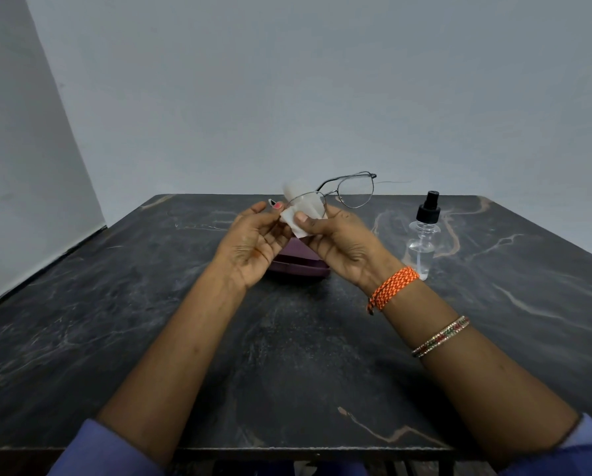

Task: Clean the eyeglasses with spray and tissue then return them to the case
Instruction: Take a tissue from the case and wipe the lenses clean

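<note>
Both hands are raised above the dark marble worktop (pixel 287 355), palms turned toward the camera. The left hand (pixel 253 247) pinches the eyeglasses (pixel 339 195) at one lens edge. The right hand (pixel 342 247) pinches a white tissue (pixel 296 221) folded around that lens, thumb on top. The purple case (pixel 301 266) lies beneath the hands; the spray bottle (pixel 423 235) stands upright to the right.

No readable text, label or number anywhere.
</note>
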